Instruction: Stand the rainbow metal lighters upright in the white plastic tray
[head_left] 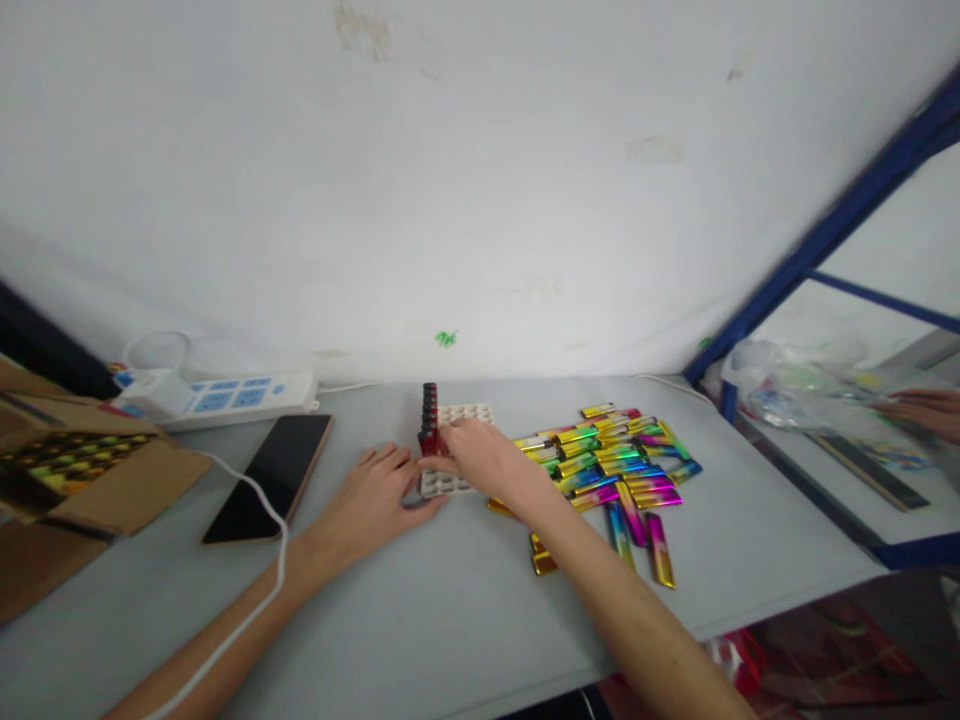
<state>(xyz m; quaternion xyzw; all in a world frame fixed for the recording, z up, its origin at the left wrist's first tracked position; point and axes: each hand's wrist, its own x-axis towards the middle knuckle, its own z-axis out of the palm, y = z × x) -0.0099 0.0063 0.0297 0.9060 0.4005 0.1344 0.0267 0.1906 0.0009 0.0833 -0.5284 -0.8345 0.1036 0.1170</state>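
Observation:
A white tray with rows of holes lies on the grey table, and a row of dark red and black pieces stands along its left side. My right hand reaches over the tray with fingers bent down beside the row; what its fingertips hold, if anything, is hidden. At the tray's lower left edge rests my left hand, thumb and fingers apart, nothing in it. Shiny multicoloured pieces are heaped right of the tray, partly behind my right forearm.
On the left are a black phone, a white power strip, an open cardboard box and a white cable crossing my left forearm. A blue frame stands at right, with a plastic bag and another person's hand beyond.

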